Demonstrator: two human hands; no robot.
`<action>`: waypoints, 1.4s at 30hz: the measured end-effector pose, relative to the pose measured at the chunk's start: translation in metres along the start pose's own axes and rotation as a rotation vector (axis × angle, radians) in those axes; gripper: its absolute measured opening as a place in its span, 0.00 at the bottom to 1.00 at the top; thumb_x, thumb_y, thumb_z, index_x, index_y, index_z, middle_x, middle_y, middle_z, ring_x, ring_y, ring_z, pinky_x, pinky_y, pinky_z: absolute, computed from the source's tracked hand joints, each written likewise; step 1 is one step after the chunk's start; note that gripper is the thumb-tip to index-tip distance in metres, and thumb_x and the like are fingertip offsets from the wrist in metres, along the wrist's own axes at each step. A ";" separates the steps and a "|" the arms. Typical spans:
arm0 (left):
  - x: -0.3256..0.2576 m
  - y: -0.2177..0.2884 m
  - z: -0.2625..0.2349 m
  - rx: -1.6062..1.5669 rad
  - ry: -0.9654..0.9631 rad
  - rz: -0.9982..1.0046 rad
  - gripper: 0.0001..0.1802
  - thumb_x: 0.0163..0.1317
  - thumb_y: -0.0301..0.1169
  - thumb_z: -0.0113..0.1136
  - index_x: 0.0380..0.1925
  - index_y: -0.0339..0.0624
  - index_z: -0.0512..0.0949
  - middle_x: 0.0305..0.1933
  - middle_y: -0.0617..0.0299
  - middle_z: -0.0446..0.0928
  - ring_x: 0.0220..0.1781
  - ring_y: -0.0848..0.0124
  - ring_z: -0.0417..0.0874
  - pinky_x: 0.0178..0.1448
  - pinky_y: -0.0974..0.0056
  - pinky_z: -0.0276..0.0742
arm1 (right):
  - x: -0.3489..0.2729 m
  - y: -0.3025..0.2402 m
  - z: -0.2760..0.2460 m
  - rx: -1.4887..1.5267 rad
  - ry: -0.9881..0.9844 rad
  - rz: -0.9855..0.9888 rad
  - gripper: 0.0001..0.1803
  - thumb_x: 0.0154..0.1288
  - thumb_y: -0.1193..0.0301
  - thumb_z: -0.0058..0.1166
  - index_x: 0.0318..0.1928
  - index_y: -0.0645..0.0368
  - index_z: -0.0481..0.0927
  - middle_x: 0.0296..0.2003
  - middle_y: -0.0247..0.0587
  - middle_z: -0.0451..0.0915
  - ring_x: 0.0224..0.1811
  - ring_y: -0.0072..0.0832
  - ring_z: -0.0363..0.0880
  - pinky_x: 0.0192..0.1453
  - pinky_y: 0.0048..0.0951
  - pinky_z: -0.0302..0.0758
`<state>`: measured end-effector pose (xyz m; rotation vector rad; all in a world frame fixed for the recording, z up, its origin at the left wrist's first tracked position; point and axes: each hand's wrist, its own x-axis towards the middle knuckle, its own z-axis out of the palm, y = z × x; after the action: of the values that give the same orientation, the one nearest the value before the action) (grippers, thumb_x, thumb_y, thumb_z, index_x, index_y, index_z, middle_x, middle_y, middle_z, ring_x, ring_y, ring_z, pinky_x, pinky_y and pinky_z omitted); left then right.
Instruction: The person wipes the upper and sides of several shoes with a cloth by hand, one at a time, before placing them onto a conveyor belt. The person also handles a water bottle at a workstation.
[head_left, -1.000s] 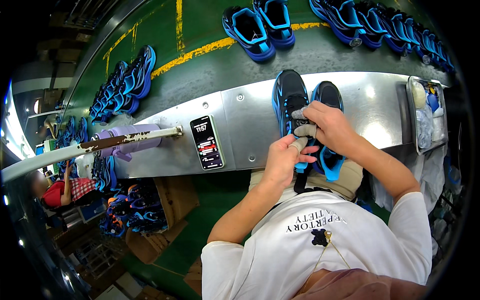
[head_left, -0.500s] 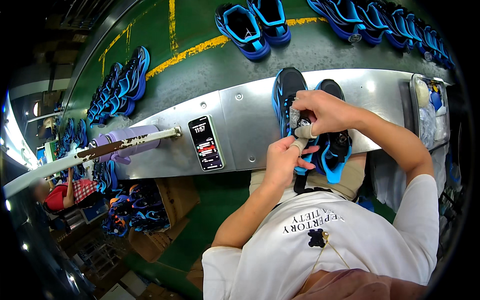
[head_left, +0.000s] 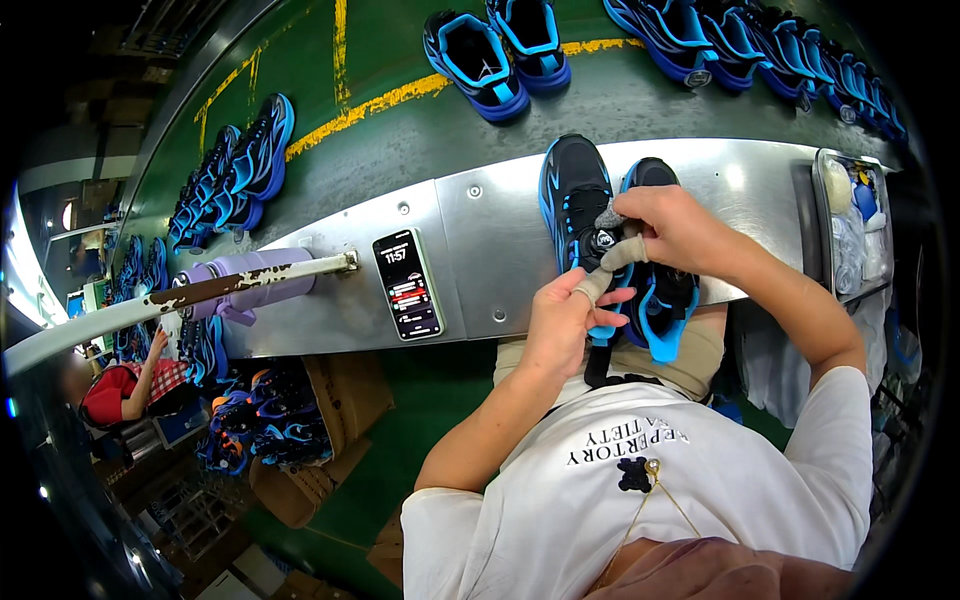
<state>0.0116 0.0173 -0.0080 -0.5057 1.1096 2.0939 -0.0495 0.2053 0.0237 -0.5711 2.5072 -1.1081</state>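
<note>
A pair of black and blue sports shoes stands on the metal bench in front of me, toes pointing away. My right hand (head_left: 672, 228) reaches over the left shoe (head_left: 576, 172), its covered fingertips bent around a small round dial (head_left: 603, 240) on the shoe's upper. At that shoe's near end, my left hand (head_left: 562, 316) pinches its opening with thumb and index finger, the other fingers spread; the exact contact is partly hidden. Grey-beige cloth covers wrap several fingertips. Partly under my right hand sits the right shoe (head_left: 664, 318), its blue lining showing.
A phone (head_left: 408, 285) lies on the bench, left of the shoes. Beyond it are a lilac bottle (head_left: 250, 280) and a chipped metal bar (head_left: 200, 292). A tray of small items (head_left: 855, 220) stands right. More shoes (head_left: 480, 65) rest on the green surface. Another person (head_left: 125, 392) works far left.
My right hand's fingertips have shifted slightly, uncovering more of the round dial. My left hand stays at the shoe's opening. The view has shifted a little.
</note>
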 end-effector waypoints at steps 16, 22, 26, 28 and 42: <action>-0.043 -0.006 0.017 1.230 -0.065 0.522 0.19 0.63 0.34 0.58 0.53 0.41 0.74 0.56 0.41 0.71 0.53 0.51 0.76 0.55 0.56 0.73 | -0.040 0.061 -0.041 0.317 0.205 0.326 0.14 0.64 0.65 0.57 0.45 0.61 0.82 0.30 0.34 0.79 0.33 0.22 0.75 0.39 0.29 0.73; -0.016 -0.034 0.024 1.870 -0.088 0.574 0.29 0.40 0.29 0.66 0.49 0.50 0.78 0.42 0.43 0.69 0.40 0.49 0.77 0.44 0.51 0.74 | -0.075 0.016 -0.014 0.134 -0.002 0.110 0.20 0.55 0.66 0.65 0.49 0.54 0.81 0.34 0.41 0.72 0.36 0.30 0.73 0.41 0.31 0.71; -0.010 -0.032 0.028 1.790 -0.162 0.629 0.16 0.39 0.27 0.65 0.33 0.41 0.77 0.37 0.45 0.70 0.37 0.53 0.77 0.40 0.55 0.75 | -0.090 0.018 0.017 -0.042 0.246 0.080 0.18 0.53 0.66 0.66 0.44 0.57 0.81 0.31 0.41 0.69 0.32 0.34 0.71 0.36 0.31 0.69; -0.011 -0.032 0.029 1.790 -0.151 0.641 0.16 0.39 0.27 0.65 0.33 0.41 0.77 0.36 0.46 0.70 0.37 0.52 0.77 0.40 0.54 0.75 | -0.091 0.015 0.026 -0.059 0.318 0.073 0.18 0.53 0.67 0.65 0.45 0.58 0.81 0.30 0.40 0.69 0.31 0.33 0.71 0.35 0.30 0.69; -0.023 0.158 -0.061 1.918 0.183 0.581 0.23 0.41 0.46 0.74 0.34 0.43 0.83 0.32 0.51 0.79 0.35 0.53 0.80 0.41 0.57 0.75 | -0.061 0.040 -0.009 0.194 0.314 0.215 0.12 0.63 0.66 0.58 0.41 0.62 0.79 0.28 0.38 0.73 0.28 0.24 0.67 0.35 0.27 0.67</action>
<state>-0.0883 -0.1037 0.0604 0.6478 2.7997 0.4647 -0.0104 0.2651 0.0082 -0.0752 2.5963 -1.4254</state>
